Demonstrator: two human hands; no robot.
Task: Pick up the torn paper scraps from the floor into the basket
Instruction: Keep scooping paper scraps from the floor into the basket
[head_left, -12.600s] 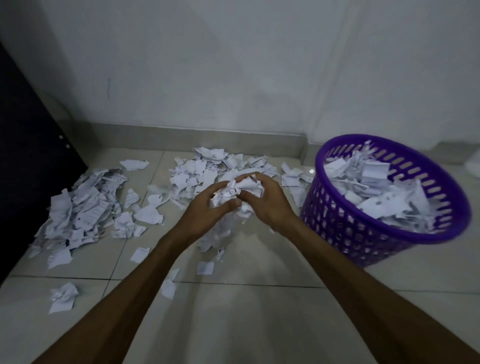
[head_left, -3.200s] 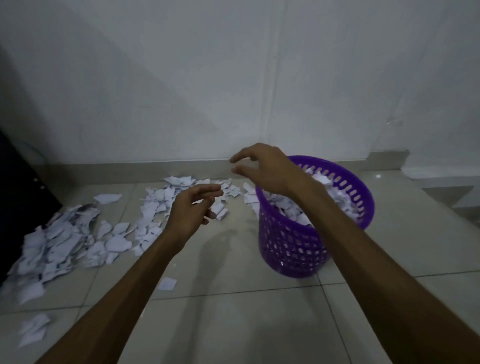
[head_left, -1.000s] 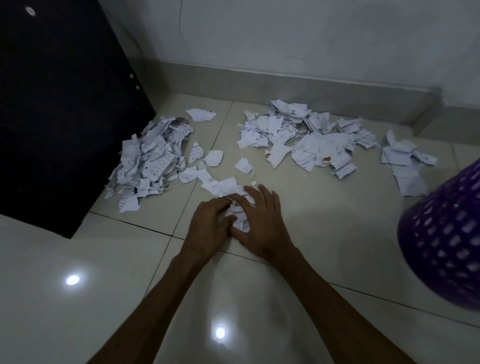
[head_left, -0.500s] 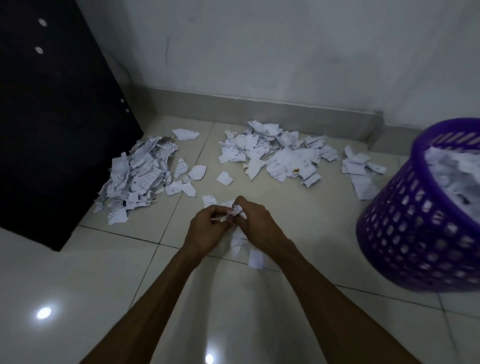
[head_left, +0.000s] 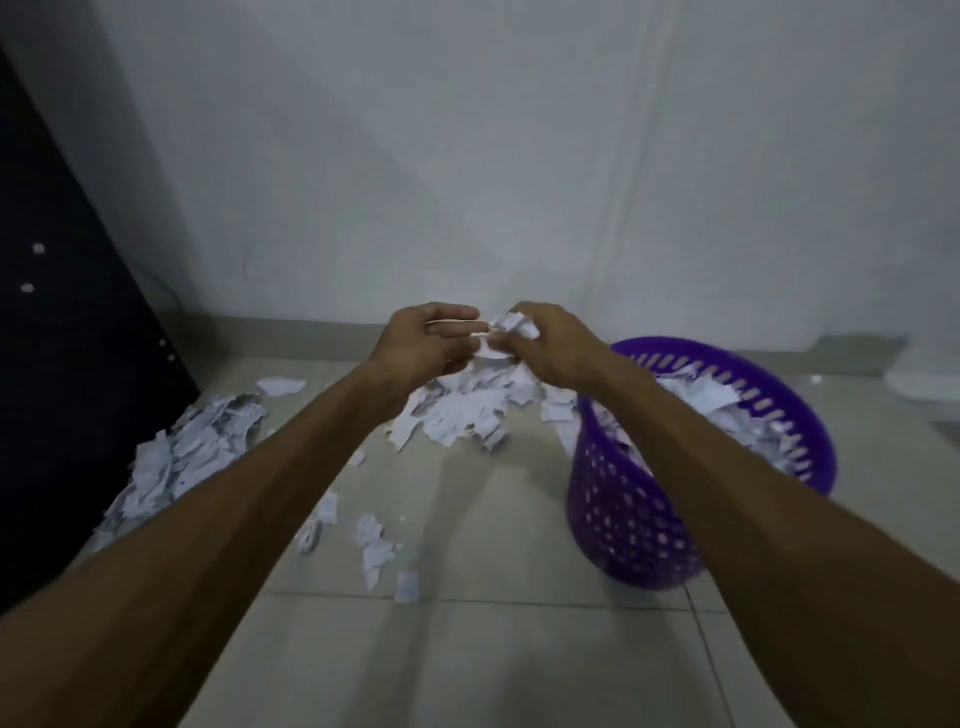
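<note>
I note the tiled floor (head_left: 519, 649) meeting a pale wall (head_left: 467, 156), with a dark cabinet (head_left: 62, 364) along the floor's left edge. The purple basket (head_left: 634, 519) stands on the right part of the floor, already holding scraps. One heap (head_left: 176, 457) lies beside the cabinet; a second pile (head_left: 467, 410) lies by the far edge near the wall, just left of the basket, and loose bits (head_left: 374, 545) lie nearer me. Both hands are raised above the pile, left of the basket. The right hand (head_left: 550, 343) has its fingers curled round a crumpled wad (head_left: 511, 327); the left hand (head_left: 421, 343), fingers bent, pinches the wad's left side.
</note>
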